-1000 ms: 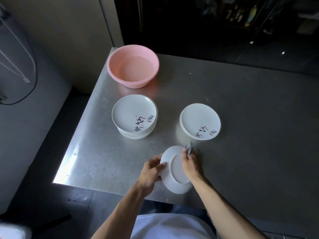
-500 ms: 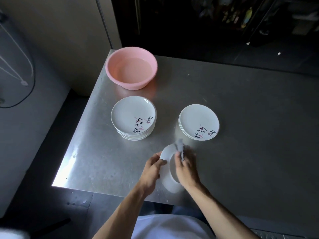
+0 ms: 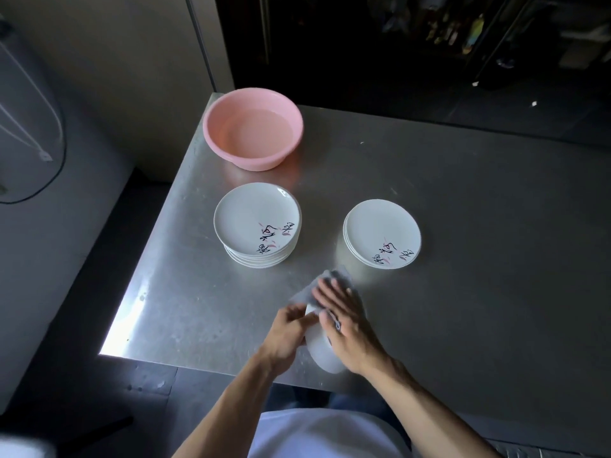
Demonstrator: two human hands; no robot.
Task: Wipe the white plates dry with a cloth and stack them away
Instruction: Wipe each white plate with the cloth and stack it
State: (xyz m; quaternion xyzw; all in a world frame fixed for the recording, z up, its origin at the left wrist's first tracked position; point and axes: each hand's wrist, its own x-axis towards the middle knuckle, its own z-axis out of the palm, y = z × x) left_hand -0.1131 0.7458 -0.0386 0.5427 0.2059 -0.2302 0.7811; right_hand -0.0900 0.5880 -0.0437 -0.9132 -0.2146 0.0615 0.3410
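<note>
Head view: a white plate point(image 3: 322, 355) is held up on its edge above the near rim of the metal surface point(image 3: 463, 259), between the two hands. Its rim line runs away from the person, so its faces turn left and right; which face is the top I cannot tell. The left hand point(image 3: 287, 328) grips the plate's left side with curled fingers. The right hand point(image 3: 347, 322) lies against the other side with fingers straight and spread, pressing a grey cloth point(image 3: 340, 274) onto the plate; the cloth shows beyond the fingertips and over the far rim. Farther back stand two piles of white plates, face up: a taller left stack point(image 3: 258, 223) and a lower right stack point(image 3: 382, 233), well apart. A pink basin point(image 3: 253, 133) sits at the far left corner.
</note>
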